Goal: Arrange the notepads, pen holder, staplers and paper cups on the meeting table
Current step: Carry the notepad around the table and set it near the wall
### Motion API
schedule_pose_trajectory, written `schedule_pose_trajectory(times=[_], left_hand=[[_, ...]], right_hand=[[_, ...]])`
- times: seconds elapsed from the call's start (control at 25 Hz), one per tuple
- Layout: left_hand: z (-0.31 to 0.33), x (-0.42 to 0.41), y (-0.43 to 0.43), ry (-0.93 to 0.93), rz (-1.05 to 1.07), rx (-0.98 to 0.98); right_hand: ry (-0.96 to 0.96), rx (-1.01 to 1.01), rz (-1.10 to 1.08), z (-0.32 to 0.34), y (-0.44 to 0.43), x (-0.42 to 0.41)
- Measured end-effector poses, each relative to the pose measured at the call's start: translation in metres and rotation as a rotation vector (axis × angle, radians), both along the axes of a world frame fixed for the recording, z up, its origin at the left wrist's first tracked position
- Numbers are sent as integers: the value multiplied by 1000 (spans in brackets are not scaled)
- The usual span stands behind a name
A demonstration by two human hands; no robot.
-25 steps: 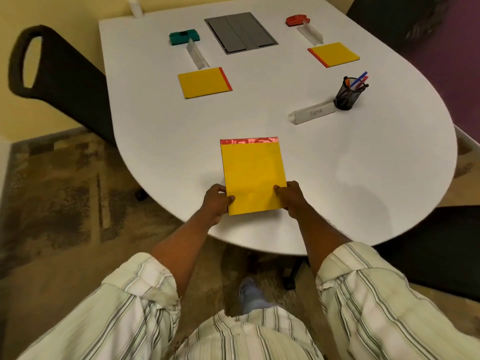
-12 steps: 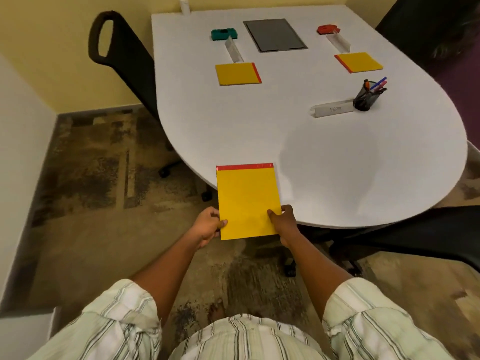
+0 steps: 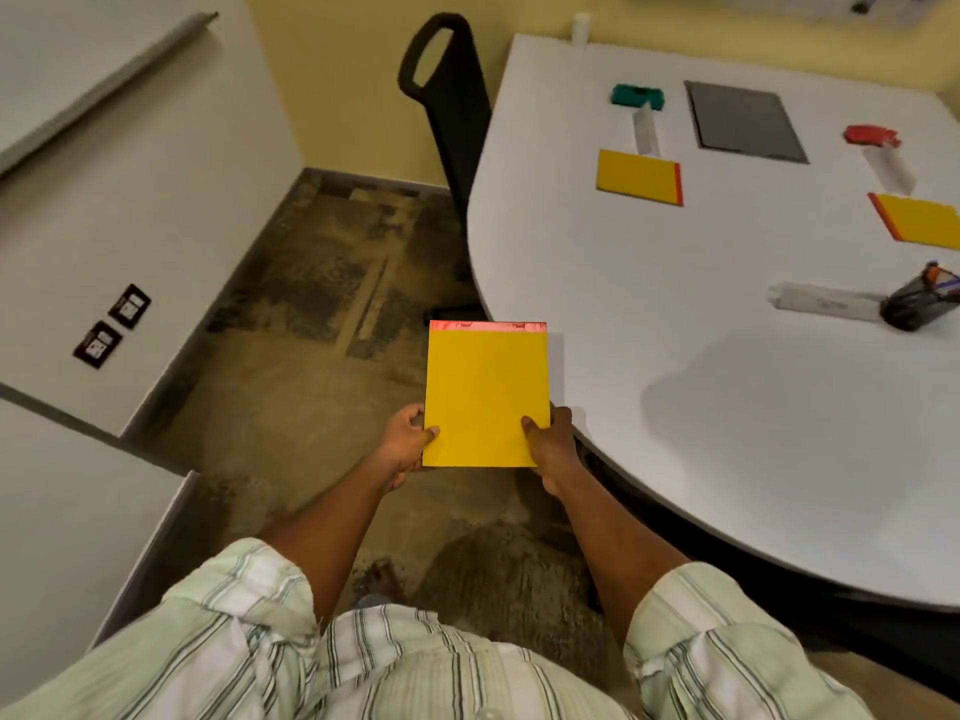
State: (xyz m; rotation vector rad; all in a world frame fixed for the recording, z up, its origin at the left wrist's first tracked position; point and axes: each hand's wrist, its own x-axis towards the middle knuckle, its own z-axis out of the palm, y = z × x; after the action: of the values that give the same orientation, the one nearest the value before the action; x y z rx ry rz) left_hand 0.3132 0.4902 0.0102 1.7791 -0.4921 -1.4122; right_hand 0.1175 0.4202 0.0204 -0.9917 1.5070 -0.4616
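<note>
As a yellow notepad point(image 3: 485, 397) is held at the curved edge of the white tabletop point(image 3: 727, 407), mostly over the carpeted floor point(image 3: 291, 407), the left hand point(image 3: 408, 444) pinches its lower left corner and the right hand point(image 3: 553, 449) its lower right, thumbs on top. A second notepad point(image 3: 639, 176), a third notepad point(image 3: 919, 223), a green stapler point(image 3: 638, 96), a red stapler point(image 3: 870, 135) and a pen holder point(image 3: 919, 306) sit farther up the tabletop.

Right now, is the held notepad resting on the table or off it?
Off it: left hand and right hand grip the notepad at its lower corners, mostly over the floor.
</note>
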Motion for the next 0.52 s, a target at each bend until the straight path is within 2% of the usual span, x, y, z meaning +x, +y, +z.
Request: schedule_pose_trajectory(times=[0.32,0.52], left_hand=[[-22,131,13,-19,221,-9],[-13,250,5,-158,219,-19]], right_hand=[[-29,102,270,-8,-19,142],[-13,57,239,-6,-22,270]])
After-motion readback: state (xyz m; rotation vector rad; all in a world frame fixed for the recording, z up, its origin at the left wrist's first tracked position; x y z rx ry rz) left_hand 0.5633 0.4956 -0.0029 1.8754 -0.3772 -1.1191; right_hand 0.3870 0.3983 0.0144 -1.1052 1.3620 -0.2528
